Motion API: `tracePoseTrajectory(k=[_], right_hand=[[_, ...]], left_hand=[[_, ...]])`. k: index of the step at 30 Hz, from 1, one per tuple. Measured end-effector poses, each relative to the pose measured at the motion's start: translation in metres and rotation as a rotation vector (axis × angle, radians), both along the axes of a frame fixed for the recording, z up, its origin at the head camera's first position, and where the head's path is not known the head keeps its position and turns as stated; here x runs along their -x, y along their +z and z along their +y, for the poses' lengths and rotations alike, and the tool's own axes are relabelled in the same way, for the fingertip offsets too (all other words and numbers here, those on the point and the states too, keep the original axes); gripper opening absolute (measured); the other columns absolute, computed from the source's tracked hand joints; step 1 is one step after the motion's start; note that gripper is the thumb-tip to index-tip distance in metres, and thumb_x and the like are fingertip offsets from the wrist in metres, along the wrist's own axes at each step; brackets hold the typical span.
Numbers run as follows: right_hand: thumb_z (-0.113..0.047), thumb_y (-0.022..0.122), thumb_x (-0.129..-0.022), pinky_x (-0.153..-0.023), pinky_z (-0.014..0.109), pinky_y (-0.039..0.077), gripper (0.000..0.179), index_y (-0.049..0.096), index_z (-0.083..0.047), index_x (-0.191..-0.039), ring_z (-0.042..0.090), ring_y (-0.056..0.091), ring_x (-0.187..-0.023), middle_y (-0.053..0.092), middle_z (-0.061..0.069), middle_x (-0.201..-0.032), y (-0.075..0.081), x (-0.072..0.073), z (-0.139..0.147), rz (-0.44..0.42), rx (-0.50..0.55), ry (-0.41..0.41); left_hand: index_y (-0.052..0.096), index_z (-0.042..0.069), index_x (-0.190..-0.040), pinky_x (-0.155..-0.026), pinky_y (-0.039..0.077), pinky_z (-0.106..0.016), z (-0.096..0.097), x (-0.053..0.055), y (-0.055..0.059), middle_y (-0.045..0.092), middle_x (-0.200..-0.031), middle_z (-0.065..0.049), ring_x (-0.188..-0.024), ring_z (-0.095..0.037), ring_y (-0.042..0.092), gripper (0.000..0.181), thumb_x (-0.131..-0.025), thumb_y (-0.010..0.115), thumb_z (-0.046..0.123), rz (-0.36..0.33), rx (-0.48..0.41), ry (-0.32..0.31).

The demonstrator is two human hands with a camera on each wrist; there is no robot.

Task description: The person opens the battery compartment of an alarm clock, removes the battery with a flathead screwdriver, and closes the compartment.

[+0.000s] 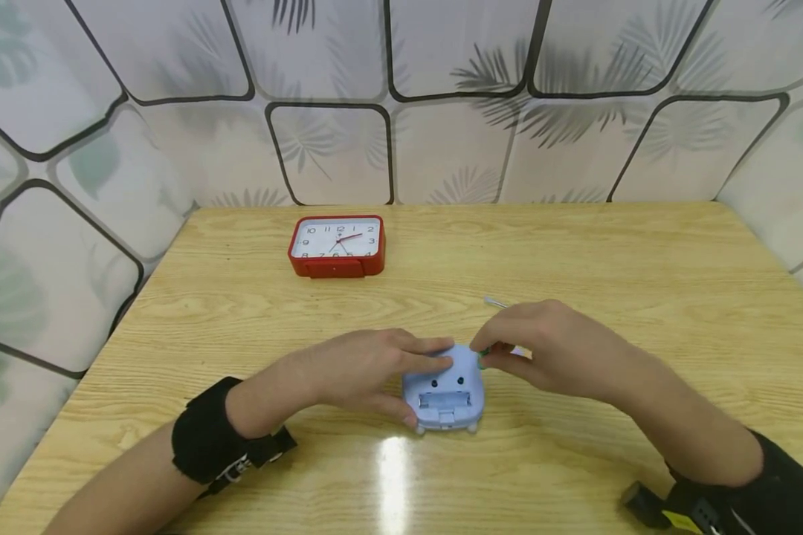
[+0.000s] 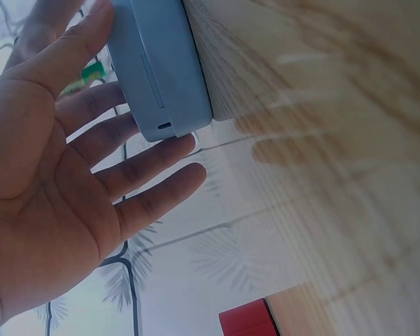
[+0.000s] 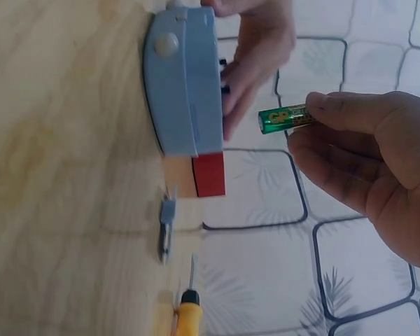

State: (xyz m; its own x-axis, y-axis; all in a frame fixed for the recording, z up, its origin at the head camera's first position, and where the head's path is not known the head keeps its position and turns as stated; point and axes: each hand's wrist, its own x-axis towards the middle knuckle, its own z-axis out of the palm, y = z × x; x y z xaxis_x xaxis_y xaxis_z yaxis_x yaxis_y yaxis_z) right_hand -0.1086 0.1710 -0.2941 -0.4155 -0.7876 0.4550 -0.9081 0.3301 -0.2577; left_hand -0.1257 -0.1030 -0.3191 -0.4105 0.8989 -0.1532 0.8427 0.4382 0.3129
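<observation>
A small light-blue device (image 1: 442,371) with two black knobs, like the back of an alarm clock, lies on the table, its battery compartment (image 1: 445,401) uncovered with a metal spring showing. My left hand (image 1: 375,368) rests on it, two fingers across its back and the thumb at its near left edge; in the left wrist view the fingers (image 2: 150,168) are fairly straight. Between thumb and fingertips my right hand (image 1: 549,345) pinches a green battery (image 3: 283,119), held just above and beside the device. The head view shows only a bit of the battery.
A red alarm clock (image 1: 337,247) stands farther back on the wooden table (image 1: 575,245). In the right wrist view a yellow-handled screwdriver (image 3: 189,315) and a small light-blue piece (image 3: 168,218) lie on the tabletop. Patterned wall covering (image 1: 448,148) rises behind the table.
</observation>
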Motion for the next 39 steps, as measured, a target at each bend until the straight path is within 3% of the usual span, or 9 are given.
tracePoseTrajectory(k=[2,6,14,17,19,21,32,39], right_hand=[[-0.021,0.073,-0.092,-0.063,0.016,0.052,0.007,0.071,-0.015,-0.095,0.003,0.064,-0.072,0.072,-0.008,-0.086,0.001,0.005,0.005,0.043,0.044,-0.021],[-0.043,0.051,-0.100,-0.059,0.014,0.049,0.039,0.073,-0.011,-0.093,0.004,0.062,-0.065,0.072,-0.007,-0.081,0.001,0.016,0.014,0.126,0.127,-0.086],[-0.056,0.050,-0.097,-0.053,0.016,0.049,0.050,0.072,-0.012,-0.085,0.003,0.061,-0.057,0.070,-0.007,-0.072,-0.005,0.033,0.032,0.189,0.130,-0.297],[-0.038,0.074,-0.089,-0.054,0.019,0.050,0.027,0.072,-0.012,-0.085,0.006,0.061,-0.057,0.071,-0.005,-0.071,-0.010,0.039,0.038,0.168,0.115,-0.390],[-0.022,0.084,-0.081,-0.054,0.022,0.052,0.017,0.071,-0.011,-0.084,0.008,0.062,-0.057,0.071,-0.004,-0.072,-0.012,0.043,0.043,0.135,0.090,-0.443],[-0.006,0.087,-0.073,-0.055,0.024,0.054,0.021,0.070,-0.011,-0.085,0.008,0.063,-0.059,0.072,-0.005,-0.074,-0.015,0.046,0.047,0.082,0.050,-0.497],[-0.014,0.077,-0.088,-0.060,0.031,0.051,0.011,0.067,-0.009,-0.090,0.016,0.067,-0.071,0.074,-0.001,-0.082,-0.022,0.056,0.064,-0.182,-0.142,-0.674],[-0.014,0.074,-0.090,-0.064,0.034,0.052,0.011,0.064,-0.009,-0.090,0.018,0.065,-0.075,0.072,0.002,-0.086,-0.025,0.061,0.068,-0.334,-0.259,-0.705]], left_hand=[[0.047,0.017,-0.150,-0.113,0.041,-0.035,0.000,0.000,0.000,0.033,-0.161,0.001,-0.139,-0.019,0.046,0.080,-0.084,0.074,0.053,0.004,0.004,-0.001],[0.046,0.019,-0.151,-0.113,0.041,-0.035,0.000,0.000,0.000,0.032,-0.162,0.003,-0.140,-0.019,0.045,0.080,-0.084,0.073,0.054,0.005,0.014,0.004],[0.045,0.020,-0.151,-0.113,0.041,-0.036,0.000,-0.001,0.001,0.031,-0.162,0.004,-0.141,-0.019,0.044,0.080,-0.085,0.072,0.055,0.002,0.023,0.008],[0.045,0.020,-0.152,-0.114,0.040,-0.036,0.000,-0.001,0.001,0.031,-0.162,0.004,-0.142,-0.019,0.044,0.080,-0.085,0.072,0.055,0.000,0.026,0.009],[0.045,0.020,-0.152,-0.114,0.040,-0.036,0.000,-0.001,0.000,0.031,-0.162,0.004,-0.142,-0.019,0.043,0.080,-0.085,0.072,0.055,0.000,0.025,0.009],[0.045,0.019,-0.152,-0.114,0.040,-0.035,0.000,-0.001,0.000,0.031,-0.162,0.003,-0.141,-0.019,0.044,0.080,-0.085,0.072,0.054,0.002,0.021,0.008],[0.044,0.021,-0.152,-0.115,0.039,-0.036,0.001,-0.001,0.002,0.029,-0.163,0.005,-0.142,-0.020,0.044,0.080,-0.085,0.074,0.053,-0.022,0.034,0.024],[0.043,0.021,-0.152,-0.114,0.040,-0.036,0.000,-0.003,0.004,0.029,-0.163,0.004,-0.140,-0.020,0.045,0.080,-0.085,0.073,0.053,-0.004,0.045,0.023]])
